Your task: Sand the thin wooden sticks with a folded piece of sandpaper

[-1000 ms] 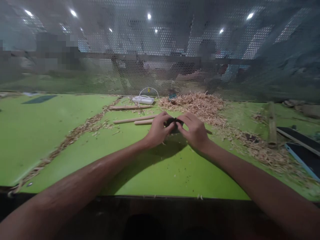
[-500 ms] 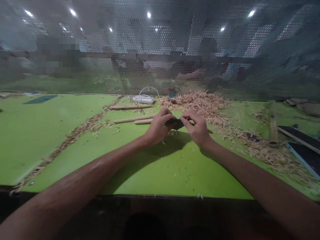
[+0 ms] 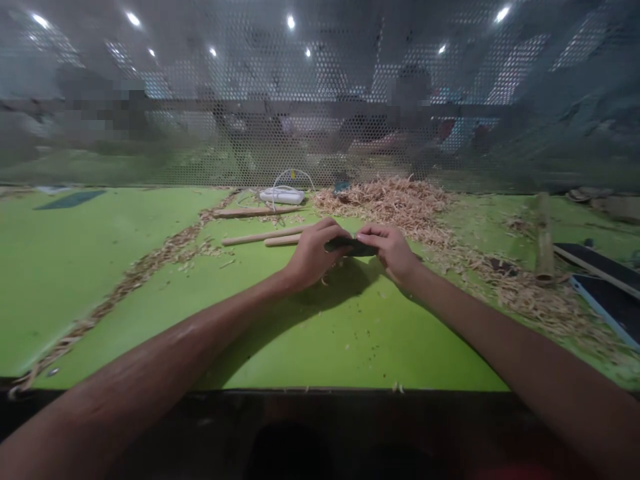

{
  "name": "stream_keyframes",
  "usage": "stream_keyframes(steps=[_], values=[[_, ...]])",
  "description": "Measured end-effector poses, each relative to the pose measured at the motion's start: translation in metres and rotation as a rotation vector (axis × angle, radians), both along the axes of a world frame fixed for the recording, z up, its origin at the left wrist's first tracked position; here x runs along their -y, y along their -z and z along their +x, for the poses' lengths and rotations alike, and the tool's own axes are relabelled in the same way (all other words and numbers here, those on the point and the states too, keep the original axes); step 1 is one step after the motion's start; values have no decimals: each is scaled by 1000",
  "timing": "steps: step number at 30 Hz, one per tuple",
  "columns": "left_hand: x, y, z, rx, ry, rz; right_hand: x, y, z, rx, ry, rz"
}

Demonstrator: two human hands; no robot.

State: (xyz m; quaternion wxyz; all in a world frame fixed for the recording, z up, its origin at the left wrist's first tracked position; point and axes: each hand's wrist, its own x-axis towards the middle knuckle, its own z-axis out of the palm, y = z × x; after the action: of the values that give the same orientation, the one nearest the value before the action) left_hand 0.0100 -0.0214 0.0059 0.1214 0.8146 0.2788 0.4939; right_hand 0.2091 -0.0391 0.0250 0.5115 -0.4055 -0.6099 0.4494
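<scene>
A small, dark, folded piece of sandpaper [image 3: 361, 248] is held between both hands just above the green table [image 3: 320, 347]. My left hand [image 3: 314, 255] is closed around its left end, thumb underneath. My right hand [image 3: 396, 255] pinches the right end between thumb and fingers. Two slim wooden sticks [image 3: 257, 237] lie side by side on the table, their right ends hidden behind my left hand. Whether anything is wrapped inside the sandpaper, I cannot tell.
A heap of wood shavings [image 3: 395, 201] lies at the back, trailing right. Behind it stands a perforated screen [image 3: 310, 133]. A white power strip [image 3: 283, 196] with a cable sits near a wooden piece [image 3: 257, 212]. On the right are a bamboo tube [image 3: 544, 243] and a blue-edged phone-like slab [image 3: 607, 307].
The sandpaper has levelled out and shows more of its length. My right fingers have straightened along its upper edge. The view has shifted slightly.
</scene>
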Motion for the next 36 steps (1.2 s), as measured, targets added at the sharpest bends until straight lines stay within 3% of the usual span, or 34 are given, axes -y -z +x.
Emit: stream_keyframes(steps=[11,15,20,28,36], values=[[7,-4,0,-13,34,14,-5,2,4,65,-71,-97],[7,-5,0,-14,1,-27,-4,4,2,-45,-84,-170],[3,-3,-2,-26,-32,-53,-7,10,0,-85,3,-35],[-1,1,-5,-11,-33,-65,0,4,4,186,3,160],[-2,1,-8,-1,-57,-115,-3,11,8,201,-30,185]])
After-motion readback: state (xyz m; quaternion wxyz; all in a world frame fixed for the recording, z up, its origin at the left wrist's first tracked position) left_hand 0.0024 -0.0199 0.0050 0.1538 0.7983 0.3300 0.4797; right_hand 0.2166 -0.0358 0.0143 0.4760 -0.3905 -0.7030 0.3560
